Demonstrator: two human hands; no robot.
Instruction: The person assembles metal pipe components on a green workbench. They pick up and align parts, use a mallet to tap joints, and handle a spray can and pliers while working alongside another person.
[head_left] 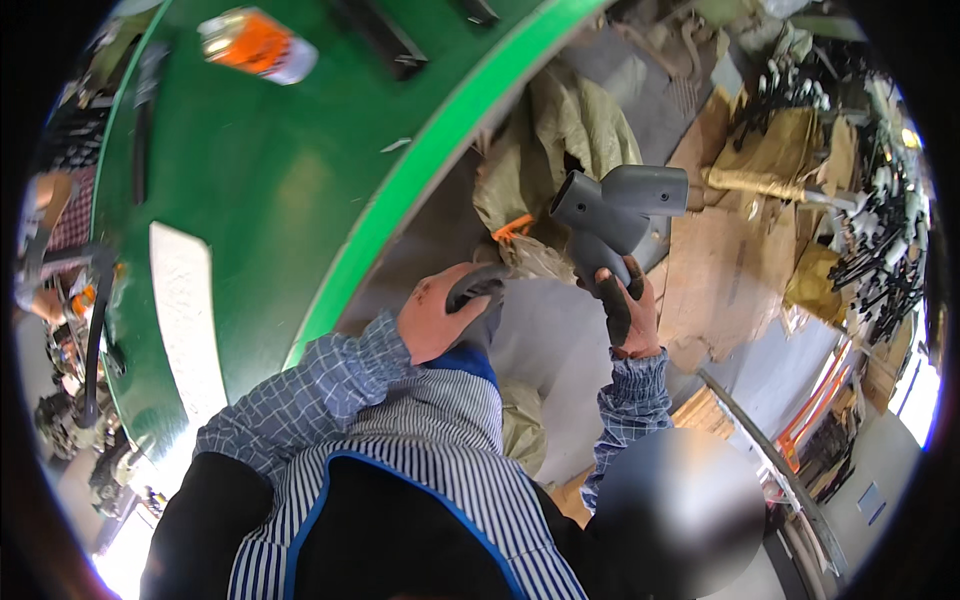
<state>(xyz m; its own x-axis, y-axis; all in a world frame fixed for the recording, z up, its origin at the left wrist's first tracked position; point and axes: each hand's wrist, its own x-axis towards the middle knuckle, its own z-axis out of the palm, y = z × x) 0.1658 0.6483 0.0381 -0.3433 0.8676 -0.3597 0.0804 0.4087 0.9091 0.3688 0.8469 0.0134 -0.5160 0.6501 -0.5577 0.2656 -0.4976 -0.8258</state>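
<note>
My right hand (pixel 632 315) grips a dark grey branched tube fitting (pixel 610 220) by its lower leg. Two more short round arms of the fitting point up and to the right, with small holes in their sides. Dark coverings show on the fingers of both hands. My left hand (pixel 437 312) is closed in front of my body, beside the table's green edge. Its fingers curl inward, and whatever lies inside them, if anything, is hidden.
A green table (pixel 270 200) with a bright green rim fills the left. On it lie an orange-and-white can (pixel 258 46), black bars (pixel 380 38) and a long white strip (pixel 188 320). Sacks (pixel 575 125), flattened cardboard (pixel 740 270) and piled black parts (pixel 885 240) cover the right.
</note>
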